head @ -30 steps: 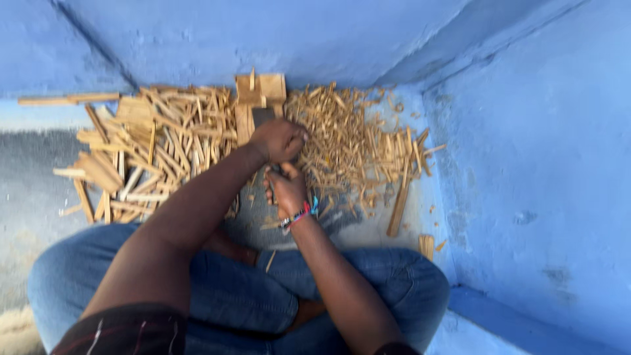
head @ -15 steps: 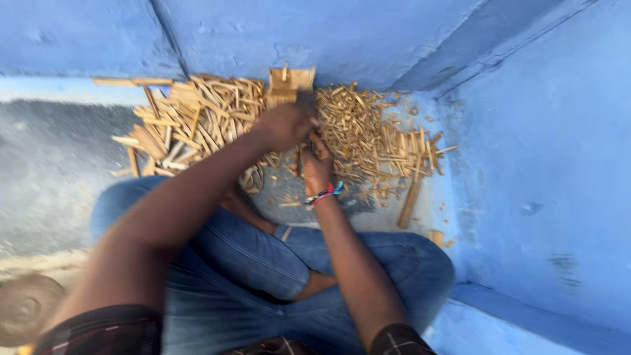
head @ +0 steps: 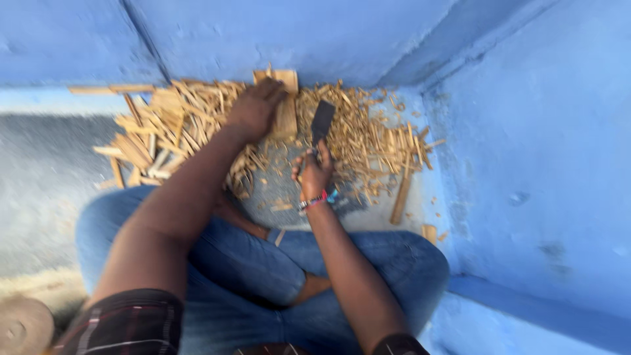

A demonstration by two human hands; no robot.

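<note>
Blade (head: 321, 122) now raised clear in right hand (head: 314, 175), fist closed on handle; left hand (head: 255, 108) still pressing block (head: 284, 105) upright, mid-splitting.

A bare patch of floor (head: 276, 190) lies just below the upright wood block (head: 284, 108); split sticks (head: 164, 128) crowd its left, chips (head: 368, 141) its right (both heaped), and the blue wall (head: 296, 39) closes behind it.
</note>
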